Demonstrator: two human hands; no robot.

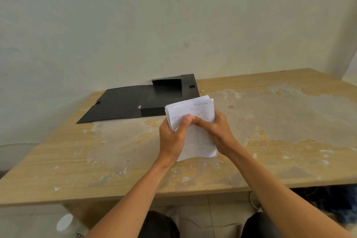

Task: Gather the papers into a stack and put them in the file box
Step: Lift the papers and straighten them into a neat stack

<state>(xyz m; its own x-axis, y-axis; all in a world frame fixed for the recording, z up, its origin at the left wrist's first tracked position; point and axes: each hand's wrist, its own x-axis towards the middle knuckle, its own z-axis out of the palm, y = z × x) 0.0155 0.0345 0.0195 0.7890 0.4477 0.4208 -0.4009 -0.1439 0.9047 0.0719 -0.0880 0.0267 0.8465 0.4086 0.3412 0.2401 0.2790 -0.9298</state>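
Head view, one frame, looking forward and down over a desk (270, 121) set against a pale wall (173, 15).

Item 1: stack of papers (195, 127), white, printed forms with ruled table lines. Handwritten note along the top sheet's far edge, apparently a date; the characters are too faint to read with certainty. Small printed text at the sheet's left edge, illegible. The stack is held above the desk, just in front of the file box, its sheets not fully squared: edges fan slightly at the upper left corner, and the near end curls.

Item 2: left hand (172, 137), grip closed on the stack's left edge, thumb pressed across the top sheet.

Item 3: right hand (218, 131), grip closed on the stack's right side, thumb on the top sheet, its tip meeting the left thumb near the sheet's middle.

Item 4: file box (166, 92), black, lying open on the far left part of the desk near the wall. Its lid flap (119, 104) is spread flat to the left; the tray part sits to the right, nothing visible in it. A small clasp tab shows on the right wall, another on the flap's left edge. No label visible.

Item 5: desk surface, light wood-grain laminate, worn through in large grey patches with white flakes.

Item 6: clear plastic bottle (71, 226), white cap, on the floor at lower left; partial dark lettering on its label, cut off by the frame, unreadable.
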